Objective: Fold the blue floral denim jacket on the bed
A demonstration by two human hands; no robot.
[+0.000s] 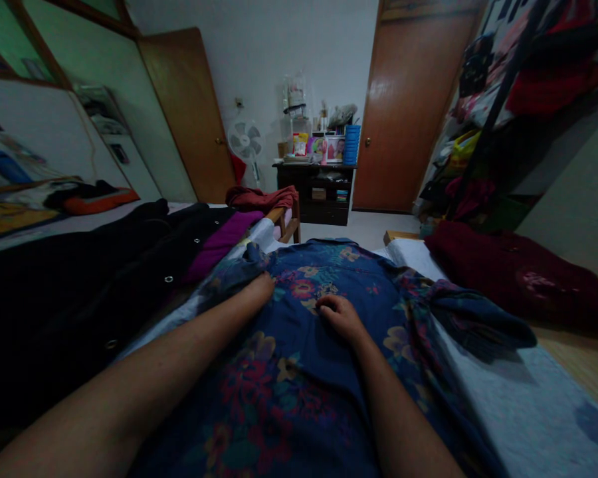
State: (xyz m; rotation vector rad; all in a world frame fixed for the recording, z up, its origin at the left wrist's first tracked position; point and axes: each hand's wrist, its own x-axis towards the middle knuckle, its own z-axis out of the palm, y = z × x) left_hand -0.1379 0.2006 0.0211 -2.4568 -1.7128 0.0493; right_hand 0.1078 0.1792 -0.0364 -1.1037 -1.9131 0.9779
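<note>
A dark blue shirt with a floral print [299, 358] lies spread out in front of me, its collar at the far end and its sleeves out to both sides. My left hand [265, 285] presses at the shirt's left shoulder, close to the left sleeve; its fingers are hidden from me. On the upper middle of the shirt, my right hand [343, 317] has its fingers curled and the fingertips closed on the cloth. Beneath the shirt is a pale blue-grey cover [543, 392].
Black garments with metal eyelets [104, 265] and a purple cloth [222, 242] lie at left. A maroon garment [508, 272] is at right. Beyond stand a wooden chair [293, 222], a white fan [246, 143] and a dark cabinet [323, 209]. Clothes hang on a rack at right.
</note>
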